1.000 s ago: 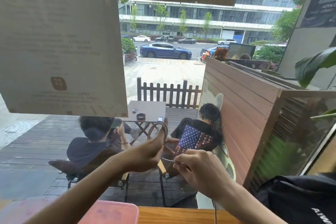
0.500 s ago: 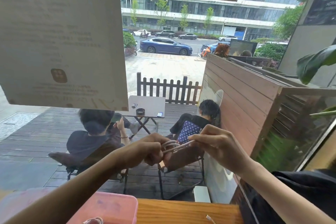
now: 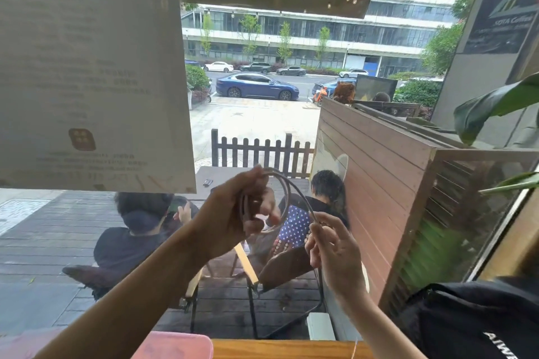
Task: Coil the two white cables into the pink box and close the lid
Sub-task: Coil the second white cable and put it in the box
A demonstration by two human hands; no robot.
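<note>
I take the pink box (image 3: 172, 345) as my landmark: it sits at the bottom edge of the head view on the wooden counter (image 3: 280, 348), and both hands work well above it, raised in front of the window. My left hand (image 3: 233, 218) is closed around a small bundle of loops of the white cable (image 3: 294, 192), fingers curled over the gathered turns, which stand roughly upright in the fist. From the top of that bundle one loose arc of cable runs out to the right and bends down to my right hand (image 3: 335, 245), which pinches the strand between thumb and fingertips, the other fingers spread loosely. From there I judge the free tail drops toward the counter, right of the box; a thin pale line near the counter edge may be it, but I cannot follow it the whole way. So the coil's plane faces me, the free length lies right of and below the left grip, and the right hand is the nearer one to feed the next turn. Only one cable is clearly in hand; whether the second is already in the box I cannot tell, since its inside is out of view. The lid step is not yet done, I would say.
</note>
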